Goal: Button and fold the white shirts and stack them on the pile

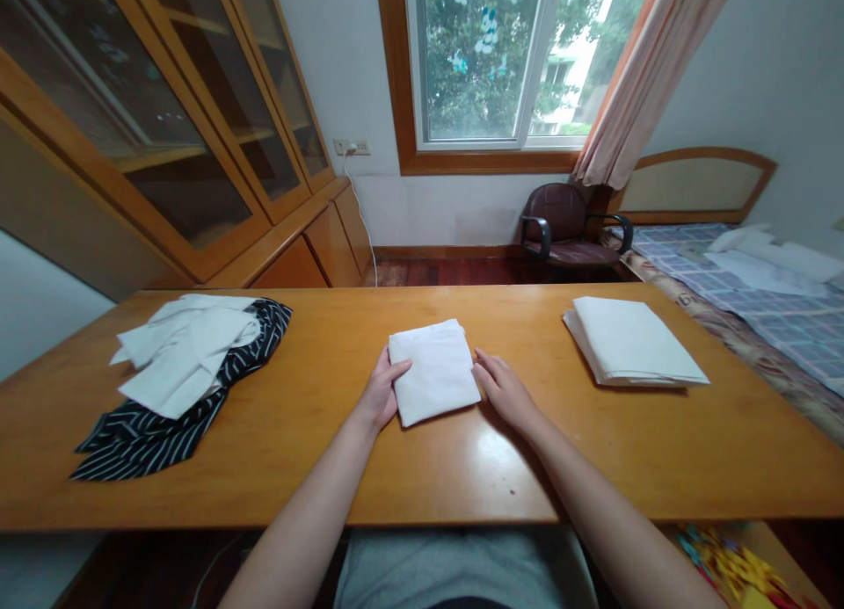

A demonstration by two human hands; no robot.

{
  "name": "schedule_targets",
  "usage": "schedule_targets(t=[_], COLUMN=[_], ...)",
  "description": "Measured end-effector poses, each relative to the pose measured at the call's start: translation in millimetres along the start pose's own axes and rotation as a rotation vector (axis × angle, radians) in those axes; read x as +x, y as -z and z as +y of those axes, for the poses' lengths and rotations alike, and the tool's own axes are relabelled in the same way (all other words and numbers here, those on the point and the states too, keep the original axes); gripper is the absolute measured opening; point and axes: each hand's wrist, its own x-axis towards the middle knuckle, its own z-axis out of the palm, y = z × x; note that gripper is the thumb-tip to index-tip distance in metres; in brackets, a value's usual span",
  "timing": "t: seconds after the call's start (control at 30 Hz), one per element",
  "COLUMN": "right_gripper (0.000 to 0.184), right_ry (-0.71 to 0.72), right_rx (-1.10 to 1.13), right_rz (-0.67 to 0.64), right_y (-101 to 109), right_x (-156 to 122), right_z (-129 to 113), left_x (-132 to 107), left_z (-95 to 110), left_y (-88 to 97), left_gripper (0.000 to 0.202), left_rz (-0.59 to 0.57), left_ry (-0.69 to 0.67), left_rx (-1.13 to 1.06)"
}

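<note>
- Head view, the room: a window (484, 73) stands beyond the wooden table (296, 451) at about 12 o'clock, glass-fronted cabinets (198, 29) at 10, and an armchair (557, 218) near 1.
- The folded white cloth (436, 373) is at the table's middle, between the hands. It is nearly square, with no clear long axis; its side edges slant from between 11 and 12 towards between 5 and 6.
- The left hand (381, 391) pinches its left edge, thumb on top; the cloth lies between 2 and 3 o'clock from this hand.
- The right hand (506, 391) is loosely open, fingertips by the right edge, so the cloth lies just past 9 from it. Whether they touch, I cannot tell; the left is nearer, being in contact.
- From the cloth, a white folded stack (636, 341) sits towards 3, and loose white cloths (191, 345) on a striped black cloth (151, 442) towards 9.
</note>
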Motion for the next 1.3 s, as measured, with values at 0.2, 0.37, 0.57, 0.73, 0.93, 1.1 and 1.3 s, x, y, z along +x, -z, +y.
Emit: schedule_targets(t=[0.2,0.37,0.57,0.73,0.93,1.1,1.3], right_gripper=[0.05,0.049,0.048,0.045,0.037,0.036,0.043], right_ry=[-0.012,-0.089,-0.104,-0.089,-0.094,-0.121,-0.158], right_rx=[0.268,0.527,0.589,0.572,0.484,0.52,0.649], right_rz=[-0.202,-0.251,-0.12,-0.092,-0.077,-0.075,-0.033], right_y=[-6,-24,-34,-35,-37,-36,-32], right_x=[14,25,25,20,19,17,18], right_z=[-18,-28,-30,-28,-21,-18,-18], left_x=[1,1,5,8,9,8,8], left_z=[1,3,2,-1,-2,-3,-5], left_y=[0.0,-1.1,0.5,0.0,0.2,-0.2,-0.4], left_gripper=[0.06,0.059,0.047,0.042,0.04,0.04,0.038], left_rz=[0.016,0.062,0.15,0.185,0.194,0.158,0.095], left_ry=[-0.071,-0.132,-0.143,-0.155,-0.206,-0.186,-0.068], left_rx=[-0.047,-0.076,-0.119,-0.105,-0.053,-0.032,-0.096])
